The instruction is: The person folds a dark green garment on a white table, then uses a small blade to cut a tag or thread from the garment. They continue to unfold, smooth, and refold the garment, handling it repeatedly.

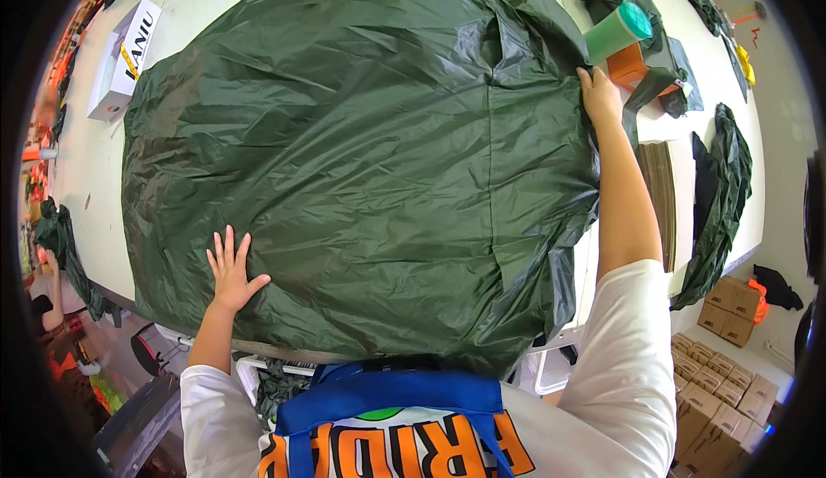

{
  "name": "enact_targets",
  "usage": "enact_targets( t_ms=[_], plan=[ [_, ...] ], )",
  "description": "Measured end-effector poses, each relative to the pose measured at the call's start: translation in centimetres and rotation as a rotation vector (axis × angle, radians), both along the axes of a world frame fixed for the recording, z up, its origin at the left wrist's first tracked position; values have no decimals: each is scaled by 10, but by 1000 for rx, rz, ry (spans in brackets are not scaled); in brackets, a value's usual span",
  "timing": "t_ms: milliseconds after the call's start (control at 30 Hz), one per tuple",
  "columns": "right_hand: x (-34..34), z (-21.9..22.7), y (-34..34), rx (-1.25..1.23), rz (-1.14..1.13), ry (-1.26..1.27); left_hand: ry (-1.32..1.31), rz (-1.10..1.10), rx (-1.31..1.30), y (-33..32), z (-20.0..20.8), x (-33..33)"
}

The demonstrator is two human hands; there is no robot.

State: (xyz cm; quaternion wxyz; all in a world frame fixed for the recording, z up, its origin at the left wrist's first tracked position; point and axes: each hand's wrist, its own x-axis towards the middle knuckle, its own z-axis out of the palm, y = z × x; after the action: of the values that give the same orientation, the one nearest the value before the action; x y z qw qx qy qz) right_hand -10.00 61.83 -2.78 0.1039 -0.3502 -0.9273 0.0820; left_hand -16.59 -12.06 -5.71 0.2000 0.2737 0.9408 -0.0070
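A large, wrinkled piece of dark green, shiny fabric (pixel 370 160) lies spread over the white table, with a seam running down its right part. It hangs over the near edge in front of me. My left hand (pixel 231 278) rests flat on its near left part, fingers spread. At the far right, my right hand (pixel 601 98) has its fingers closed on the fabric's right edge, which looks bunched there. Just beyond that hand stands a green-capped, pale green cylinder (pixel 618 32), beside an orange box (pixel 637 69).
A white open box (pixel 125 61) sits at the table's far left. Stacked brown cardboard sheets (pixel 658 194) and more dark green fabric (pixel 727 194) lie on the right. Cartons (pixel 723 392) are piled on the floor at lower right. Another person's hand (pixel 52 260) shows at far left.
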Motion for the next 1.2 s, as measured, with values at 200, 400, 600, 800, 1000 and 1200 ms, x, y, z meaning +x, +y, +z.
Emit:
enact_targets(
  t_ms=[200,400,600,800,1000,1200],
  plan=[
    [94,-9,-12,-285,-255,196,56,-3,-16,-3,-1,-1],
    [142,4,-60,-667,-261,80,70,1,9,-4,-6,1],
    [171,-17,-67,-49,-234,148,72,-86,0,-4,-7,-8],
    [358,-8,-214,-440,-317,155,86,47,69,11,0,8],
    [399,22,-384,-391,84,-146,-83,-403,494,149,31,79],
    [337,65,-403,-938,-225,320,-458,-524,426,239,15,103]
  ],
)
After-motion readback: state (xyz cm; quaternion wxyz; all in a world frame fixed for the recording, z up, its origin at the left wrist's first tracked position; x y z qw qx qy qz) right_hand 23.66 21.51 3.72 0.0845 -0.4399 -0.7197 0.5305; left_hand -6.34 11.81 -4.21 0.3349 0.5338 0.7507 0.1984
